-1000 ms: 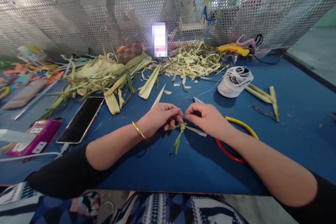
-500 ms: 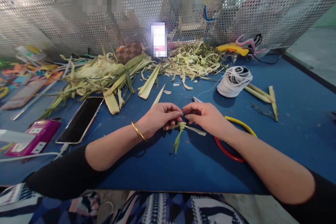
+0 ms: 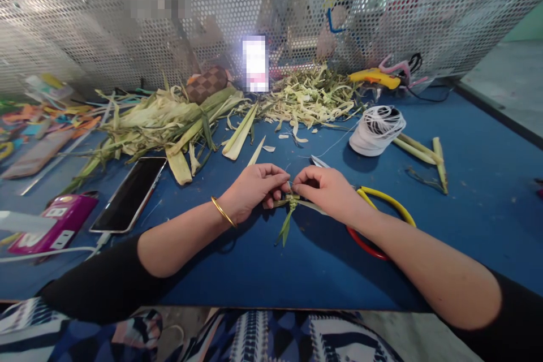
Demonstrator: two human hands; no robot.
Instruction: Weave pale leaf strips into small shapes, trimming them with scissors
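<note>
My left hand (image 3: 253,189), with a gold bangle at the wrist, pinches a small bundle of green leaf strips (image 3: 287,219) on the blue table (image 3: 263,266). My right hand (image 3: 328,191) pinches the same bundle from the other side, fingertips almost touching the left ones at its knotted top. A thin white thread (image 3: 322,151) runs from the hands toward the white thread spool (image 3: 376,130). The bundle's loose ends point down toward me.
A red and yellow ring (image 3: 384,220) lies under my right forearm. A black phone (image 3: 129,194) and a pink device (image 3: 55,222) lie left. Leaf heaps (image 3: 169,119), shredded strips (image 3: 311,99), cut stalks (image 3: 428,155), a yellow glue gun (image 3: 375,77) and a perforated metal screen (image 3: 106,28) fill the back.
Both hands have drawn slightly closer together over the bundle's knot. The right hand now covers the strip that stuck out to the right. The bundle stays in the same spot.
</note>
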